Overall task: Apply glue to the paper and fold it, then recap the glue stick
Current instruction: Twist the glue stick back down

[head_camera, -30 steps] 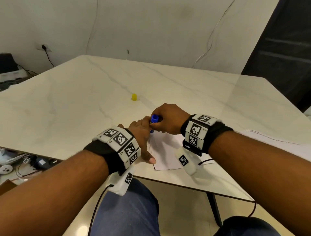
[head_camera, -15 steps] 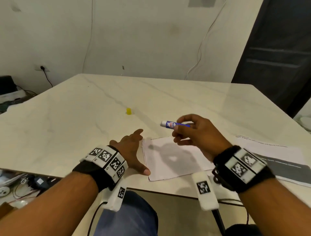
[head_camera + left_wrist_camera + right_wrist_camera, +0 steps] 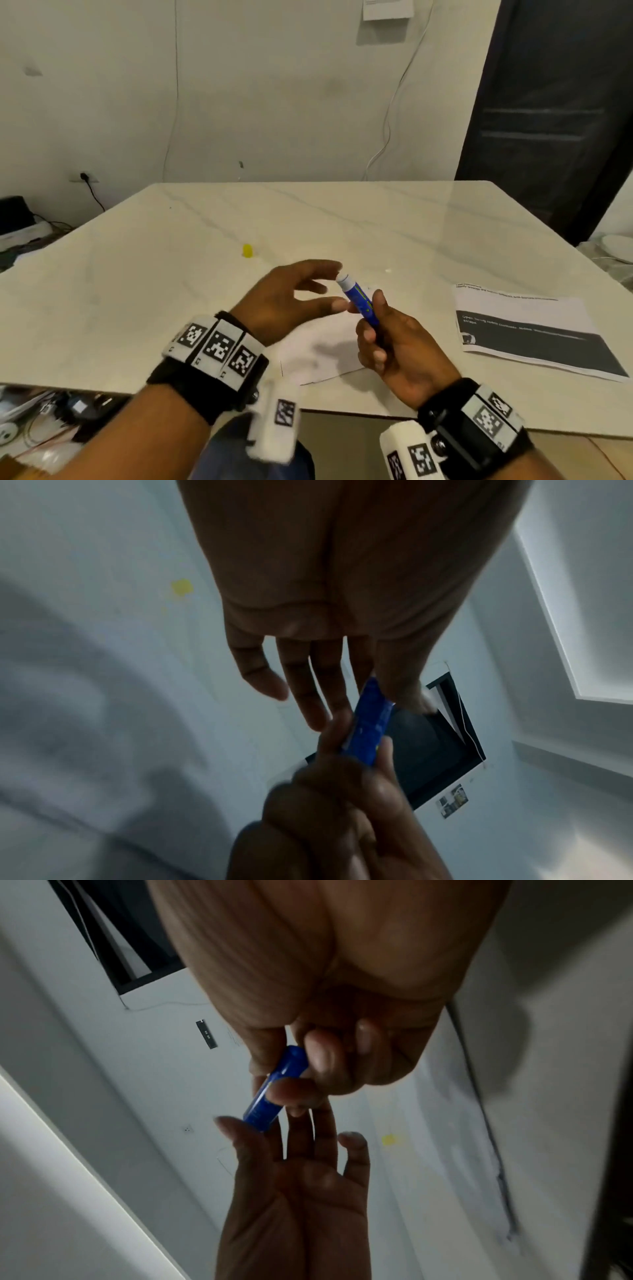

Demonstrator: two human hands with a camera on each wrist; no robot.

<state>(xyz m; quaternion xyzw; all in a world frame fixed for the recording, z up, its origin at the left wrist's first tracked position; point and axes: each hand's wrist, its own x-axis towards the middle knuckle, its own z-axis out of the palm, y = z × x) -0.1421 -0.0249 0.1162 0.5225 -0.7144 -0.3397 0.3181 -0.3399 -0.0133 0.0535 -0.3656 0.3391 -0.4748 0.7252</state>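
We note right hand (image 3: 394,346) fingers grasping blue glue stick (image 3: 359,301), label unreadable, left hand (image 3: 287,301) released beside it, printed sheet (image 3: 527,329) text illegible on counter (image 3: 137,291).

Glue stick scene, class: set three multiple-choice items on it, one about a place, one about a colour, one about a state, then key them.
1. Where is the yellow cap?
A. on the table
B. on the glue stick
C. in the left hand

2. What colour is the glue stick body?
A. red
B. blue
C. green

3. How is the left hand?
A. gripping paper
B. fist
C. open, fingers spread

Key: 1 A, it stands alone beyond the hands. 2 B, head view shows blue. 3 C, only the right hand grips the stick.
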